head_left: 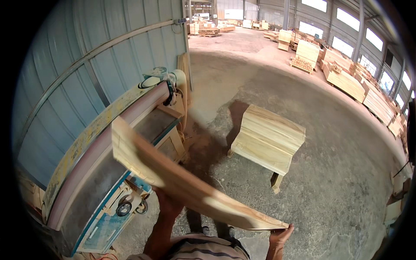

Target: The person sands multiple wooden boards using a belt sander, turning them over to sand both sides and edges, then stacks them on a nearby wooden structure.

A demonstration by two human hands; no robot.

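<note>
A long wooden board (pixel 195 188) with a broad pale face is held up in front of me, slanting from upper left to lower right. My left hand (pixel 168 203) is closed on its lower edge near the middle, with the fingers partly hidden by the wood. My right hand (pixel 281 236) grips the right end, thumb on the corner. The board's left end is over the dark table of a long belt sander (pixel 93 186), close to the pinkish sanding belt (pixel 80 184). Whether the wood touches the belt, I cannot tell.
Pale wooden panels (pixel 271 138) lie on a low wooden stand to the right of the sander. A metal sheet wall (pixel 56 86) rises behind the machine. Black handwheels (pixel 124 209) sit on its front. Stacked lumber (pixel 342 80) lines the far right wall.
</note>
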